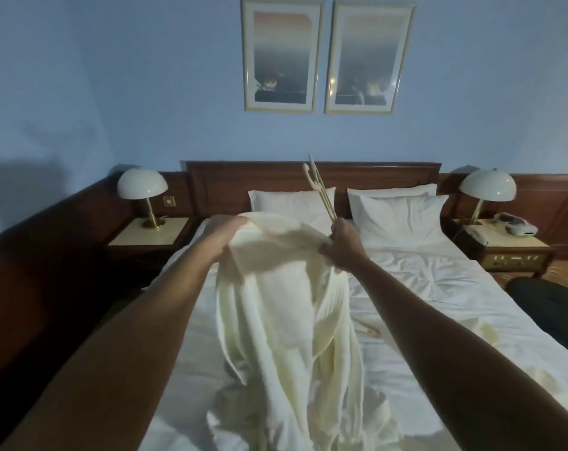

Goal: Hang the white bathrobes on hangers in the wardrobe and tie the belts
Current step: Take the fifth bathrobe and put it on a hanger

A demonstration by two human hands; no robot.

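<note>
You hold a cream-white bathrobe [285, 307] up over the bed [422, 288], its lower folds pooling on the sheet. A pale wooden hanger [318, 190] juts upward, tilted, from its top edge.

A bed [422, 288] with rumpled white sheets carries two pillows [403, 216] against a dark wooden headboard [373, 177]. Each side has a nightstand with a domed lamp [142, 187]; two framed pictures [281, 56] hang above.

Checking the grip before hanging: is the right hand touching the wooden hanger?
Touching. The head view shows the right hand gripping the wooden hanger at its lower end.
</note>
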